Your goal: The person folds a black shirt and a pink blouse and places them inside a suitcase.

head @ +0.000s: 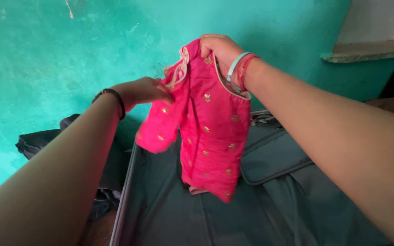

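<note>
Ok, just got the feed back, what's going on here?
A person holds up a small pink garment with gold dots in both bare hands. The right hand grips it at the top edge, and the left hand holds it by the sleeve side, so it hangs in the air, not laid down. Beneath it lies a dark grey suitcase with its zipped surface facing up. A teal wall stands behind, and some dark cloth lies to the left.
</note>
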